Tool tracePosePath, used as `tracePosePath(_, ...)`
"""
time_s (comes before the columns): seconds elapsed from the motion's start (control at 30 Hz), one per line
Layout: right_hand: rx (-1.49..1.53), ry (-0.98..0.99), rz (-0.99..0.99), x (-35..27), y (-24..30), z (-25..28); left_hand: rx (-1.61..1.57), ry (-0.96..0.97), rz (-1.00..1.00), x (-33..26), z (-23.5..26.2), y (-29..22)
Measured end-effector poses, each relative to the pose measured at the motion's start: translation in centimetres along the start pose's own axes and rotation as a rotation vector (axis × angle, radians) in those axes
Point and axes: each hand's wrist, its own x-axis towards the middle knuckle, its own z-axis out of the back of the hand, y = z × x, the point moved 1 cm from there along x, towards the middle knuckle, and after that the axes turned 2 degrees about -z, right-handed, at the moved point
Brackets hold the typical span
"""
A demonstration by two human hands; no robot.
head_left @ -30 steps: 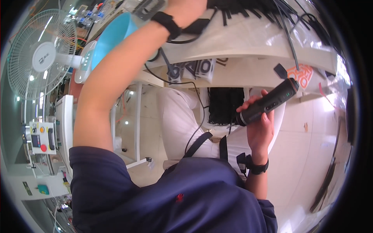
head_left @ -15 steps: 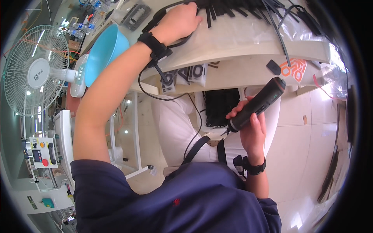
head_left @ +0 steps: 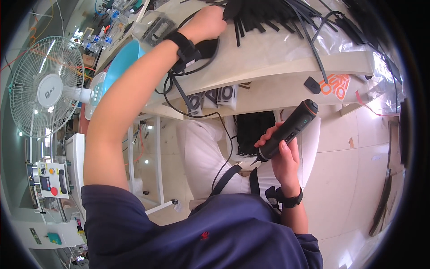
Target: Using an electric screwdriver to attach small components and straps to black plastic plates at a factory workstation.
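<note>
My right hand (head_left: 285, 165) is wrapped round a black cordless electric screwdriver (head_left: 291, 127) above my lap, its thin bit slanting down to the left. My left hand (head_left: 207, 23) reaches over the table to the left end of a pile of black strips (head_left: 264, 17). Its fingers are curled in, and whatever they grip is hidden behind the hand. Just below that wrist lies a dark flat piece (head_left: 207, 48), partly ringed by a black cable (head_left: 197, 71). Both wrists wear black bands.
A clear box of small parts (head_left: 157, 29) and a blue basin (head_left: 122, 65) stand left of my left arm, near a white fan (head_left: 49, 89). Printed packets (head_left: 214, 98) rest on the shelf under the table (head_left: 268, 65). A white tray (head_left: 230, 134) with black contents sits before my lap.
My left hand has drawn back slightly to the left, its fingers now more curled. My right hand and the screwdriver have shifted a little lower and left. The view has tilted slightly.
</note>
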Motion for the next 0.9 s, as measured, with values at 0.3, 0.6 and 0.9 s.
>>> tracePosePath(0.3, -0.045, 0.007, 0.117, 0.0, 2.2, -0.1, -1.361, 0.171, 0.435, -6.0, 7.9, -3.8)
tracePosePath(0.6, -0.119, 0.066, 0.480, 2.4, 6.9, -5.0, -1.689, 0.137, 0.399, -21.9, 3.9, -14.5)
tracePosePath(0.9, -0.249, 0.100, 0.655, 2.9, 6.6, -8.9, -1.867, 0.022, 0.512, -26.0, 2.1, -17.8)
